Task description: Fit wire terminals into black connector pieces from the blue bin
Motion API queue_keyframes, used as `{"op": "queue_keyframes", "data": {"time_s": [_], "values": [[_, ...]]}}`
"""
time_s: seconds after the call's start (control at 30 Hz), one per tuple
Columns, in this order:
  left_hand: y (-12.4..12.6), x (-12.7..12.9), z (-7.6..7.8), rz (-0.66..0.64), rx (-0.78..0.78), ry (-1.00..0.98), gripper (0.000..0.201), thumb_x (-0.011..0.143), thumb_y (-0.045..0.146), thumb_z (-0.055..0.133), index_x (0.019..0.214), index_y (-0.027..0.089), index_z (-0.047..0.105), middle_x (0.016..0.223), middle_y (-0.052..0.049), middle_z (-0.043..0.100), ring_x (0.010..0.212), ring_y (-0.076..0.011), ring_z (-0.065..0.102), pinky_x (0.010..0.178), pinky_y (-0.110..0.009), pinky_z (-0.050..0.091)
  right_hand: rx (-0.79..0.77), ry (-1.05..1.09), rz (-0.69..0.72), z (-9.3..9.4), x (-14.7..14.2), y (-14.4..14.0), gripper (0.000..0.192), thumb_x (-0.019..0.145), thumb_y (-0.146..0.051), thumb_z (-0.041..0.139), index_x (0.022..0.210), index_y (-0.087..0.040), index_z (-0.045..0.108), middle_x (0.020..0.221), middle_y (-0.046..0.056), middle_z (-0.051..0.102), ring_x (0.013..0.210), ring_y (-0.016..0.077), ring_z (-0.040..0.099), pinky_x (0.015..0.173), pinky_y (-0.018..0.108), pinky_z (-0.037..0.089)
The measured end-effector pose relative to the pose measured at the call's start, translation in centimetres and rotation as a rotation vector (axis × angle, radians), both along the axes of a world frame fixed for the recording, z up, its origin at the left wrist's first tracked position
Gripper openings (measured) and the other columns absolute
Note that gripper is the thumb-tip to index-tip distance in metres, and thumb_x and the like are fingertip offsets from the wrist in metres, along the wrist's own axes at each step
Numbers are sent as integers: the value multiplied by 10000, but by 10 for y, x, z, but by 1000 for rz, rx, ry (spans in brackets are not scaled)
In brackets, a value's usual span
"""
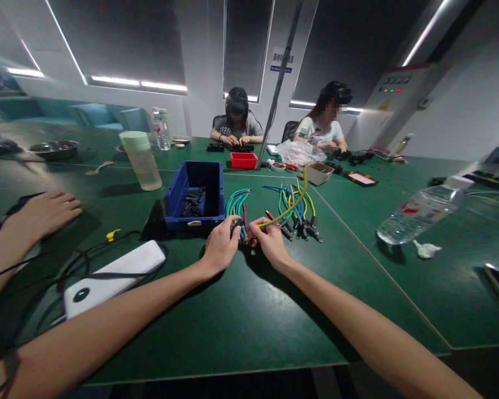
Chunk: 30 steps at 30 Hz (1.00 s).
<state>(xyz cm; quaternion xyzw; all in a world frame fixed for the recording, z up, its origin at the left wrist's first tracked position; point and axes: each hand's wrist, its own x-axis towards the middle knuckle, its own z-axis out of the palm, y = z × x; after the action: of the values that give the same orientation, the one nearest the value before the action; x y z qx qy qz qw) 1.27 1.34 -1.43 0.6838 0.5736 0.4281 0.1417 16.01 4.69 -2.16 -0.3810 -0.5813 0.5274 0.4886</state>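
Pinching a connector [242, 230], left hand [221, 246] and right hand [270, 239] hide it; wall sign [281, 61] unreadable.

Both hands' grips, left hand [221, 244] and right hand [269, 239], on a small black connector [238, 228] with coloured wires [238, 200].

Connector and coloured wires
A small black connector [238, 228] with blue, green and red wires [237, 200] fanning away; a yellow wire [293, 202] arches beside it.

green table [241, 316]: wires [293, 208], blue bin [196, 195], perhaps connectors
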Motion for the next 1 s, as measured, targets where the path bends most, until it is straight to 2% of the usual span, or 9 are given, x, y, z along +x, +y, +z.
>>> {"op": "queue_keyframes", "data": {"time_s": [0.1, 0.3, 0.47, 0.57, 0.87, 1.0], "values": [[2, -1, -2, 28, -42, -33, 225, 881, 285, 467, 1088, 212, 517, 903, -51, 654, 815, -192, 628, 732, -295, 468, 8, -41, -28, -1, 1, 1, 249, 775, -440, 605, 778, -194, 567, 622, 3, 621, 568, 160, 617, 475, 248, 454], [2, 0, 1, -46, -20, -87, 156, 877, 266, 470, 994, 212, 559, 963, -44, 662, 888, -183, 626, 795, -289, 465, 43, -123, -32, 0, 1, 2, 292, 772, -459, 597, 778, -168, 618, 662, 37, 644, 602, 174, 630, 474, 249, 466], [0, -1, 6, -56, -17, -139, 142, 868, 249, 473, 936, 197, 586, 907, -33, 668, 844, -167, 630, 774, -270, 465, 48, -158, -46, 3, 2, 3, 363, 780, -504, 576, 769, -148, 639, 735, 74, 680, 623, 181, 634, 494, 260, 486], [-1, -1, 8, -59, -10, -165, 137, 864, 246, 475, 912, 187, 590, 868, -30, 662, 812, -160, 627, 756, -264, 468, 34, -156, -68, 5, 4, 3, 367, 782, -509, 577, 811, -148, 639, 682, 64, 671, 622, 189, 636, 504, 269, 491], [-2, 0, 10, -56, -3, -153, 124, 847, 230, 496, 904, 185, 596, 881, -32, 673, 816, -165, 633, 762, -276, 479, 33, -99, -86, 4, 2, 2, 369, 735, -531, 619, 766, -164, 646, 669, 49, 655, 597, 176, 609, 491, 267, 474], [-1, -1, 9, -41, -12, -188, 129, 851, 230, 489, 891, 180, 600, 868, -35, 675, 807, -161, 633, 750, -273, 480, -4, -29, -89, 2, 1, 2, 331, 741, -492, 632, 801, -167, 623, 687, 47, 657, 661, 191, 641, 492, 257, 473]]}}
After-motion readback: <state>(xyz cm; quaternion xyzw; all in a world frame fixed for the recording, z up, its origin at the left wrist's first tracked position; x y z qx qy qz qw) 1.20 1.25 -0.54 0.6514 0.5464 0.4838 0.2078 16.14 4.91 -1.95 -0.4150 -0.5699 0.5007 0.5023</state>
